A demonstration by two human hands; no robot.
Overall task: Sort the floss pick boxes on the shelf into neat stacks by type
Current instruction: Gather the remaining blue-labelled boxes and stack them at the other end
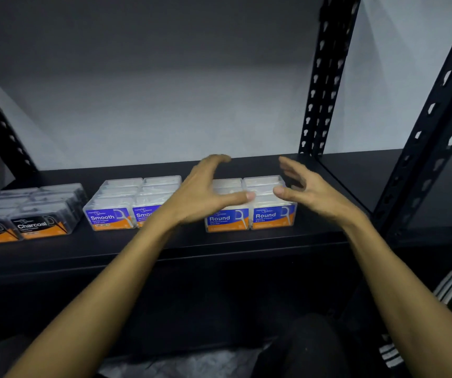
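Both hands, left [203, 190] and right [305, 190], hovered spread and empty over clear plastic blue-labelled Round boxes [249, 204] near the black shelf's [192, 249] front edge, seemingly ready to square them.

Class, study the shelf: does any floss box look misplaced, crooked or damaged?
Nothing stands out. Charcoal boxes, Smooth boxes and Round boxes sit in separate squared groups; both open hands hover over the Round ones.

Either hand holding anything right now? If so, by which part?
Nothing is held. The left hand and the right hand are both open, fingers spread, hovering over the Round floss pick boxes, with no grip closed on any box.
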